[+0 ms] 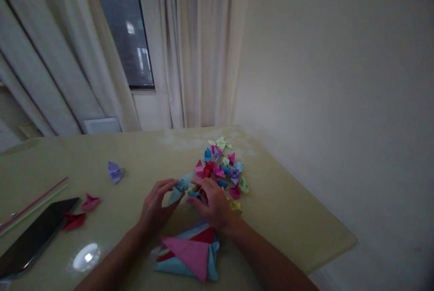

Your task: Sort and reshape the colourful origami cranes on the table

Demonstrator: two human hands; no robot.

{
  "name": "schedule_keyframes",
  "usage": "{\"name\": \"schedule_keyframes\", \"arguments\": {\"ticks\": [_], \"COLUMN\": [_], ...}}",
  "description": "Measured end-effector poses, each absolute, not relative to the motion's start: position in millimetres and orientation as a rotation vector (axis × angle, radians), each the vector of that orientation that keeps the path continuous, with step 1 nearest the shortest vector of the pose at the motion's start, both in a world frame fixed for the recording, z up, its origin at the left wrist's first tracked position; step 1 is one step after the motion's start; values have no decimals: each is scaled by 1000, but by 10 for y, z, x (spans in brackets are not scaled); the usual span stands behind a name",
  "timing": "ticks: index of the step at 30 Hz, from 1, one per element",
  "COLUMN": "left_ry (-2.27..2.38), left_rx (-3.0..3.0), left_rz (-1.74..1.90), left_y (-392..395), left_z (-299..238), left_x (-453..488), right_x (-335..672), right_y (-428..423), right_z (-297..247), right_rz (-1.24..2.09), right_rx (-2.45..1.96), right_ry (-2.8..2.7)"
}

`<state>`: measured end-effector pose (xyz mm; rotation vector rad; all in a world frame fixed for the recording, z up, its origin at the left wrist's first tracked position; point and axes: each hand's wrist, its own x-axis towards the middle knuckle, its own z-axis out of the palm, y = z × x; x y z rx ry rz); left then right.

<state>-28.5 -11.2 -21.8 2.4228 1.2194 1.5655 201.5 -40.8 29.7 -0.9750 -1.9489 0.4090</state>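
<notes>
Over the table [291,223], I've got left hand [158,205] pinching pale-blue folded paper [185,183]; right hand [214,201] half-curled beside it, can't tell its hold. Folded-paper pile [208,169] just beyond, sheets [191,255] nearer.

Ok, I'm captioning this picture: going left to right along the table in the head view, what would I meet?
Dark phone → red folded paper → pink folded paper → purple folded paper → left hand → light blue folded paper → right hand.
</notes>
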Motion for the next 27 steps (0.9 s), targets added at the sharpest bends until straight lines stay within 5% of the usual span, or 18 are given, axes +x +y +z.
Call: {"name": "schedule_keyframes", "arguments": {"ticks": [5, 12, 15, 27], "left_ry": [924, 2362, 2611, 2487], "left_rx": [2826, 2116, 1866, 2076], "left_rz": [1396, 1070, 851, 399], "left_y": [-137, 101, 118, 265], "left_z": [-162, 111, 133, -25], "left_x": [-276, -959, -1341, -1542], "right_x": [1939, 2375, 2491, 2287], "right_y": [-468, -101, 22, -177], "right_z": [326, 312, 243, 310], "right_rz": [513, 523, 582, 353], "right_rx": [-935, -1143, -1159, -1110], "right_ry": [-1860, -1401, -1355, -1672]}}
